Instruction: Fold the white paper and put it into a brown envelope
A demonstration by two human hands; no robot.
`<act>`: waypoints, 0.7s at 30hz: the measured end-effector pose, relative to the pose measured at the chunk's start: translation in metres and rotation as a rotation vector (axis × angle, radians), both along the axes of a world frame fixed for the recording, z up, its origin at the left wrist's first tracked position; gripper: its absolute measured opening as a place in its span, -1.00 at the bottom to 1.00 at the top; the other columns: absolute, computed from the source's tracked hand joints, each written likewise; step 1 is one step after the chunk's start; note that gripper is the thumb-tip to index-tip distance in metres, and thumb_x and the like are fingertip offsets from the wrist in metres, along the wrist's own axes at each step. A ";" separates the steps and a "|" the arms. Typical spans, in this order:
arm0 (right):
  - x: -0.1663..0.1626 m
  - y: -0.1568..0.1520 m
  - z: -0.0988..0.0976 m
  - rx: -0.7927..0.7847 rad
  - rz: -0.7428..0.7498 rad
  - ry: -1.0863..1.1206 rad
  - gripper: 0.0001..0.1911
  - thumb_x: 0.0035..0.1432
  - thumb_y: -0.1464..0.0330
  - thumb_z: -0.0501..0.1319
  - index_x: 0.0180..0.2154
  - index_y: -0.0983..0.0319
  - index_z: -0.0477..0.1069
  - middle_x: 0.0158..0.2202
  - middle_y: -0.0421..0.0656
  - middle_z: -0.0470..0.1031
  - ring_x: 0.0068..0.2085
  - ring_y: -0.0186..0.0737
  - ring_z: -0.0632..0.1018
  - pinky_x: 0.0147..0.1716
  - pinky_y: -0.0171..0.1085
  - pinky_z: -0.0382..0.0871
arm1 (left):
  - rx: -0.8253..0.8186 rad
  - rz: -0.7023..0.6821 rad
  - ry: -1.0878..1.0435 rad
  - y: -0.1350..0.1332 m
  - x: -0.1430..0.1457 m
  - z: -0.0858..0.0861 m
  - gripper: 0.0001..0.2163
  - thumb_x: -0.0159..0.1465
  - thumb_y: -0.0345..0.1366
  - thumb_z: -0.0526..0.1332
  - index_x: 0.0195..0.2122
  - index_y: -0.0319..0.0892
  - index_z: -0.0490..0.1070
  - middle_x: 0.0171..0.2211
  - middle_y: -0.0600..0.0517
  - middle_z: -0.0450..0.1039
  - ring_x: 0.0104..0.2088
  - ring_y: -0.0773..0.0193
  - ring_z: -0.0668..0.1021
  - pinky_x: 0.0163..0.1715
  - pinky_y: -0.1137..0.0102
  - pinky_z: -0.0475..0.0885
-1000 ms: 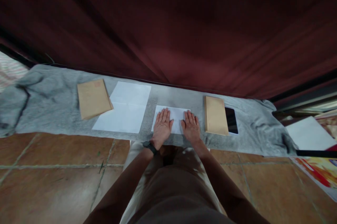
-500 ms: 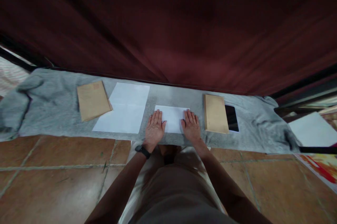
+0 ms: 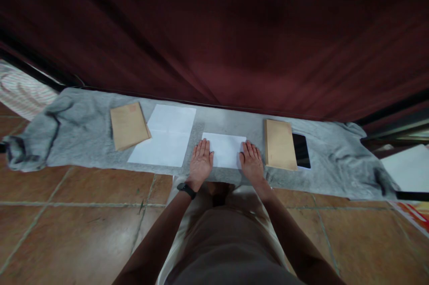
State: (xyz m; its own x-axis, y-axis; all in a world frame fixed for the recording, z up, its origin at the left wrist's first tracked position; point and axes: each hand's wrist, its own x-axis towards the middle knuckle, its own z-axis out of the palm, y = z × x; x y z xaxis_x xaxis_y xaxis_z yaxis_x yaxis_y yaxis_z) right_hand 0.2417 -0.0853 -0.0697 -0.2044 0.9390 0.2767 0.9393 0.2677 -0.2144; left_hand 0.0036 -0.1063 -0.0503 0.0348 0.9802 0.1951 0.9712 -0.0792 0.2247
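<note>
A small folded white paper (image 3: pixel 225 149) lies on a grey cloth (image 3: pixel 83 142) spread over the tiled floor. My left hand (image 3: pixel 200 163) rests flat on the paper's left edge, fingers stretched out; a black band sits on its wrist. My right hand (image 3: pixel 251 163) lies flat on the paper's right edge, fingers also out. Neither hand grips anything. A larger white sheet (image 3: pixel 162 135) with fold creases lies to the left.
A brown envelope (image 3: pixel 129 125) lies left of the large sheet. Right of my hands lie another brown envelope (image 3: pixel 279 144) and a dark phone (image 3: pixel 300 150). A dark red curtain (image 3: pixel 217 35) hangs behind the cloth. White paper (image 3: pixel 407 169) lies at far right.
My hands slid apart from the middle of the folded paper to its left and right edges. The view shifted slightly.
</note>
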 end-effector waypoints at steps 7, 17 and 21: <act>0.011 -0.011 0.000 0.030 0.004 0.039 -0.46 0.49 0.29 -0.06 0.37 0.36 0.21 0.37 0.11 0.29 0.38 0.04 0.28 0.34 0.07 0.16 | 0.057 -0.189 -0.031 -0.012 0.012 0.007 -0.50 0.52 -0.25 -0.11 0.43 -0.30 0.10 0.46 -0.18 0.09 0.47 0.10 0.11 0.44 0.09 0.14; 0.019 -0.025 -0.001 0.012 0.053 0.126 -0.47 0.47 0.32 -0.06 0.38 0.33 0.19 0.37 0.10 0.29 0.39 0.02 0.27 0.35 0.11 0.17 | -0.017 -0.377 -0.002 -0.045 0.062 0.007 -0.52 0.51 -0.15 0.00 0.35 -0.28 0.24 0.43 -0.16 0.18 0.45 0.07 0.19 0.44 0.05 0.12; 0.013 -0.031 0.004 0.004 0.060 0.175 -0.45 0.48 0.33 -0.08 0.41 0.32 0.13 0.40 0.09 0.24 0.42 0.01 0.22 0.36 0.12 0.16 | -0.012 -0.377 0.021 -0.044 0.061 0.005 -0.48 0.50 -0.14 0.01 0.39 -0.30 0.17 0.44 -0.17 0.15 0.46 0.10 0.15 0.45 0.08 0.10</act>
State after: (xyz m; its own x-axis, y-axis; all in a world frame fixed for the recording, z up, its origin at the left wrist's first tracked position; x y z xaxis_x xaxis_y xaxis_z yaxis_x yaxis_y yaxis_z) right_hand 0.2545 -0.1163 -0.0655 -0.2086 0.9254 0.3164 0.8700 0.3234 -0.3721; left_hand 0.0645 -0.1504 -0.0454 0.3970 0.9001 0.1795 0.8789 -0.4292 0.2082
